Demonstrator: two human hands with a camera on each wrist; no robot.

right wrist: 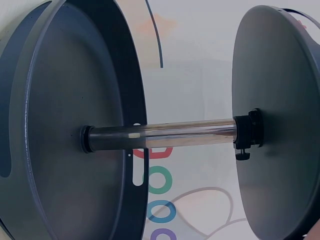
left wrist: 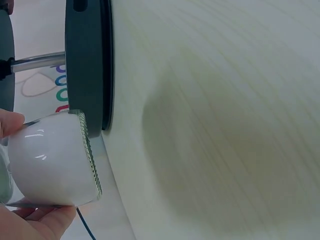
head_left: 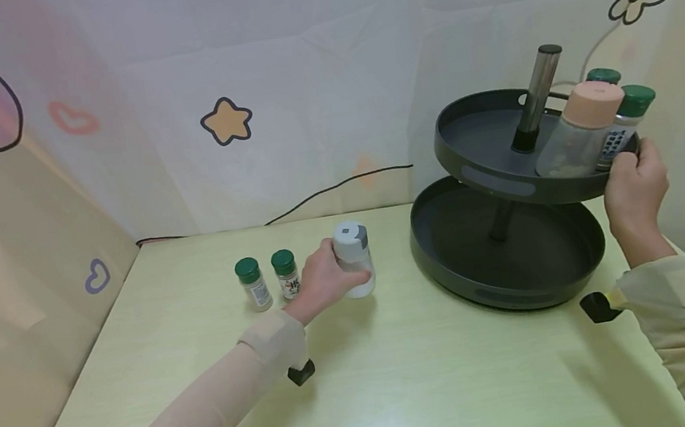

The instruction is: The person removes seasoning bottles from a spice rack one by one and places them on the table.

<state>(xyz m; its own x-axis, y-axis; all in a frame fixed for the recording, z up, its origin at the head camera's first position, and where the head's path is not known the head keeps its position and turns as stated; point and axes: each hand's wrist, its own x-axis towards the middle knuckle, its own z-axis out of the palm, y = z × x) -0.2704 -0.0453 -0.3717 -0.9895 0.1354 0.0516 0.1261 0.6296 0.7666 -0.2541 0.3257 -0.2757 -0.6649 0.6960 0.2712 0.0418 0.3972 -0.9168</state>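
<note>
**Two hands at work: a jar gripped, a tray rim held**

The left hand [head_left: 323, 276] is curled around a white jar [head_left: 354, 259], which stands upright on the pale wood-grain table [head_left: 407, 381], just right of two small green-capped bottles [head_left: 268, 279]. The jar is round and glossy, with a grey-and-white flip lid; in the left wrist view its smooth white body [left wrist: 50, 160] is seen pinched between fingertips [left wrist: 10, 124], a ridged band running round its edge.

The right hand [head_left: 635, 181] is closed on the rim of the upper tray [head_left: 491, 184] of a dark two-tier rack, fingers wrapped over the edge. Both trays are round, matte and shallow-walled (plastic, by the look of it), and are joined by a shiny metal post [right wrist: 165, 135]. The lower tray [head_left: 458, 277] rests on the table.

On the upper tray, beside the right hand, a clear jar with a peach lid [head_left: 582, 129] and two green-capped bottles [head_left: 627, 115] are standing close together.
</note>
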